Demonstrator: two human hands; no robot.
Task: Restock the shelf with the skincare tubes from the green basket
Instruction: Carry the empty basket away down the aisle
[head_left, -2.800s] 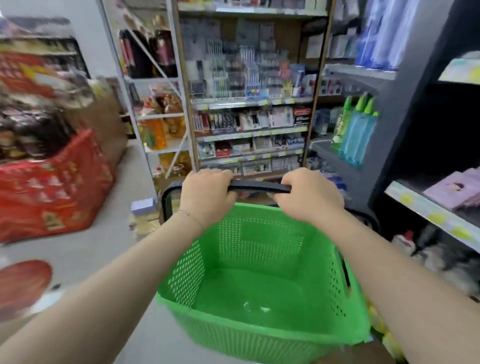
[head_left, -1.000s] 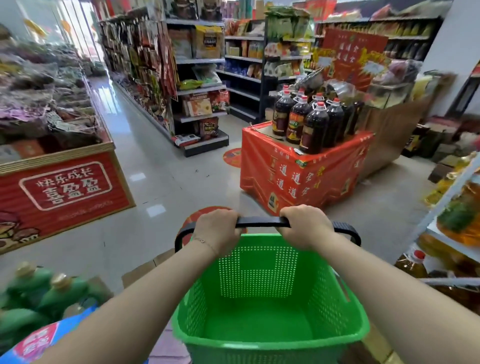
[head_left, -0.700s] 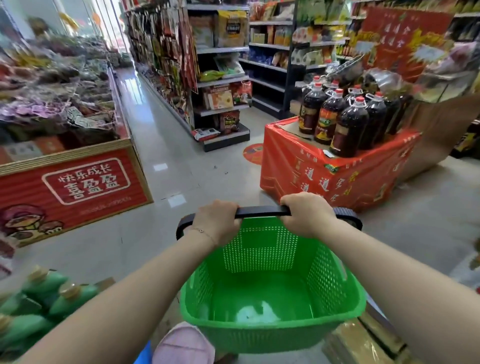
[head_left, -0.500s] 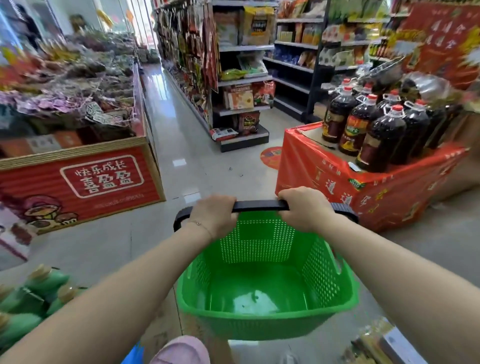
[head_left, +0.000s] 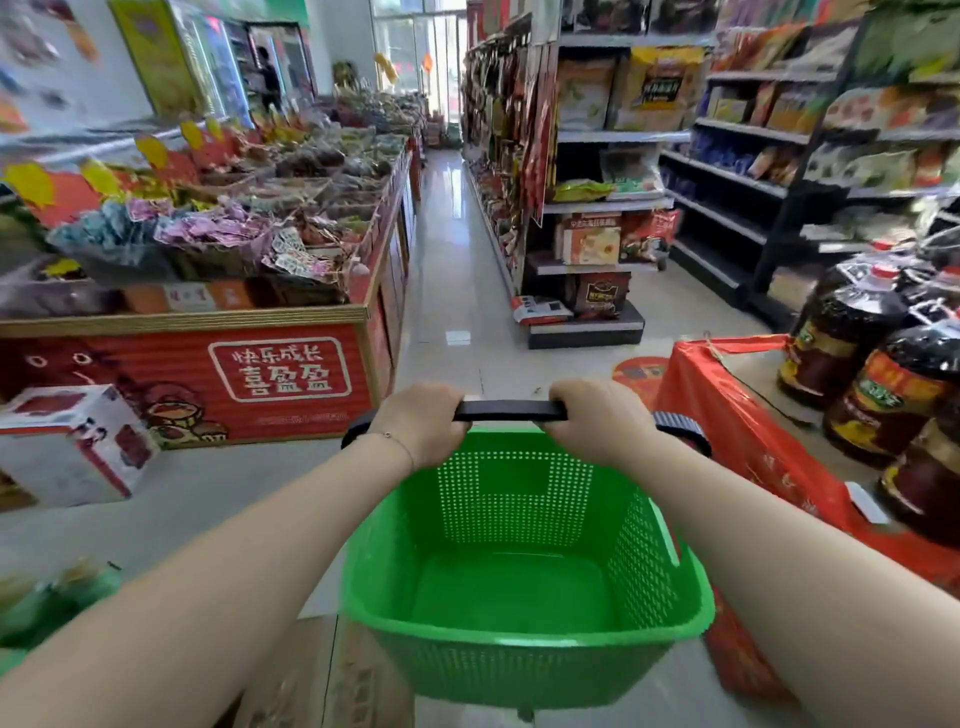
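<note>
A green perforated plastic basket (head_left: 519, 639) hangs in front of me at the lower centre of the head view. Its inside shows only bare green floor; no skincare tubes are visible in it. A black handle (head_left: 511, 410) spans its far rim. My left hand (head_left: 421, 426) is closed on the handle's left part and my right hand (head_left: 597, 418) on its right part. Both forearms reach in from the bottom corners. No skincare shelf is in view.
A red-fronted candy bin stand (head_left: 291, 374) stands to the left. A red-draped table (head_left: 748, 415) with large dark oil bottles (head_left: 841, 338) is close on the right. A tiled aisle (head_left: 452, 249) runs ahead between the bin and snack shelves (head_left: 597, 208). Cardboard boxes (head_left: 67, 447) lie low left.
The view has swung left from the toiletry shelves to the shop's main aisle. The oil-bottle table has slid to the right edge. Both hands have kept their hold on the basket handle.
</note>
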